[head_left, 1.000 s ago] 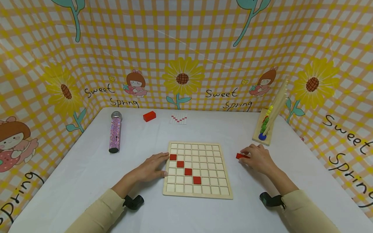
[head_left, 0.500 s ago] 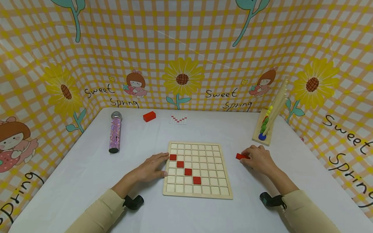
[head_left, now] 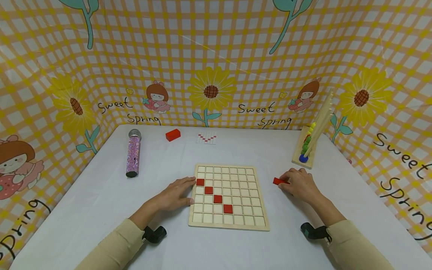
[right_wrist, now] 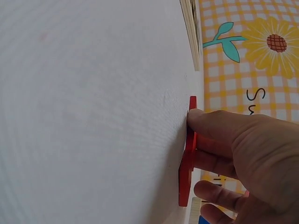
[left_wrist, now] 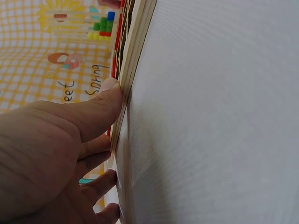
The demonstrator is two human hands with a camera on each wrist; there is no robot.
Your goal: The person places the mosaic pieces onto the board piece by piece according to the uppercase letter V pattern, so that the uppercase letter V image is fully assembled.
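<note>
My left hand (head_left: 173, 195), fingers extended, rests against the left edge of a wooden grid board (head_left: 233, 227). Thumb and fingertips touch that edge in the left wrist view. Red square tiles form a diagonal on the board, from a tile (head_left: 200, 182) at its left side to another red tile (head_left: 228, 209) near the lower middle. To the right of the board, my right hand (head_left: 300, 183) pinches a red tile (right_wrist: 193, 102) close over the tabletop, partly hidden behind the thumb. Beside it in the right wrist view lies another red tile (right_wrist: 185, 182).
A glittery pink microphone (head_left: 133, 155) lies at the back left. Behind the board are a red block (head_left: 173, 135) and a small card (head_left: 207, 138) with a red V pattern on a grid. A wooden peg stand (head_left: 298, 155) with coloured beads stands at the back right.
My right index finger has drawn back slightly to the right at the red tiles. The left hand and the board stay where they were.
</note>
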